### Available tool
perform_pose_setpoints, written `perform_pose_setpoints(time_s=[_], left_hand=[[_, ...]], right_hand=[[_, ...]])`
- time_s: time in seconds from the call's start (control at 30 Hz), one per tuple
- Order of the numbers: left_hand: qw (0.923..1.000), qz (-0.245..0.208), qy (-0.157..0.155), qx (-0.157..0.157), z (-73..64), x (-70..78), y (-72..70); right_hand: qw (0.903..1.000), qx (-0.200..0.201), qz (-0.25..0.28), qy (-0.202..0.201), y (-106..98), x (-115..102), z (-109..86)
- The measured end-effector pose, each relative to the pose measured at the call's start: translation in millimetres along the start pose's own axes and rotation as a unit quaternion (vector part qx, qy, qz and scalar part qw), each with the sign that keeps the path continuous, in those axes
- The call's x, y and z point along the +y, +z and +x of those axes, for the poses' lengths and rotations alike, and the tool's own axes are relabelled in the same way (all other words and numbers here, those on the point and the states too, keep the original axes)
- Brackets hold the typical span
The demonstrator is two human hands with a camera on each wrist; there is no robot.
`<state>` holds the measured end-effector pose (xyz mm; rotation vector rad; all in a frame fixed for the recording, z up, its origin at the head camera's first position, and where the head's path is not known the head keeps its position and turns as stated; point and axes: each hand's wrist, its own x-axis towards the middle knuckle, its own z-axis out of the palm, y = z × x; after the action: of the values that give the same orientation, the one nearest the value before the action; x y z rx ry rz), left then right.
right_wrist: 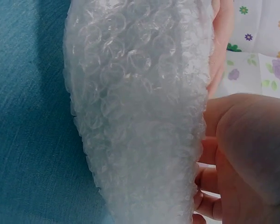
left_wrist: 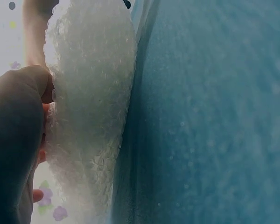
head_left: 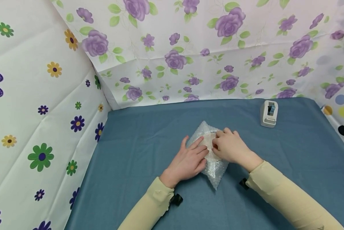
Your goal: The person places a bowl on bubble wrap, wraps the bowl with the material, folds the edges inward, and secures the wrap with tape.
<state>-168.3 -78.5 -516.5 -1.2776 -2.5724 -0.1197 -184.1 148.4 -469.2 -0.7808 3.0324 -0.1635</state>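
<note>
A parcel of clear bubble wrap (head_left: 215,171) lies on the blue cloth, pointed corners toward and away from me. A pale, roundish shape (head_left: 208,139) shows at its middle, between the hands. My left hand (head_left: 188,160) rests on the parcel's left side, fingers spread and mostly straight. From the right, my right hand (head_left: 230,146) pinches at the top of the wrap with curled fingers; its fingertips are partly hidden. Both wrist views show the thick side of the bubble wrap (left_wrist: 91,84), with the right thumb and fingers (right_wrist: 207,179) along its upper face.
A small white tape dispenser (head_left: 269,114) with a blue part stands at the back right of the blue cloth (head_left: 137,137). Flower-patterned sheets (head_left: 160,83) hang behind and at the left. Dark wrist cameras (head_left: 176,199) sit under the sleeves.
</note>
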Motion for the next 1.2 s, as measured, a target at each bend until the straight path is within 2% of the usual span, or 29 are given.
perform_pose_setpoints(time_s=[0.2,0.3,0.43,0.67,0.9,1.07,1.2], left_hand=[[0.9999,0.013,-0.005,0.003,-0.7,1.5,1.2],[0.9998,0.019,-0.006,0.009,-0.5,2.1,1.5],[1.0000,0.003,-0.009,0.004,-0.4,2.8,0.8],[0.9998,-0.011,-0.014,-0.006,-0.3,3.8,-1.1],[0.9998,-0.001,-0.017,-0.014,-0.4,3.8,-0.6],[0.9996,-0.006,-0.019,-0.019,-0.5,3.4,-0.2],[0.9994,-0.013,-0.021,-0.023,-0.6,2.9,-0.7]], right_hand=[[0.9997,-0.003,0.009,0.021,-7,-2,-3.6],[0.9995,0.009,0.003,0.031,-11,-4,-5.1],[0.9986,0.029,0.002,0.044,-13,-7,-6.7],[0.9972,0.059,0.035,0.028,-12,-9,-8.7],[0.9955,0.040,0.074,0.042,-15,-8,-9.7],[0.9964,0.013,0.068,0.049,-20,-9,-10.2],[0.9975,0.013,0.053,0.044,-20,-9,-10.7]])
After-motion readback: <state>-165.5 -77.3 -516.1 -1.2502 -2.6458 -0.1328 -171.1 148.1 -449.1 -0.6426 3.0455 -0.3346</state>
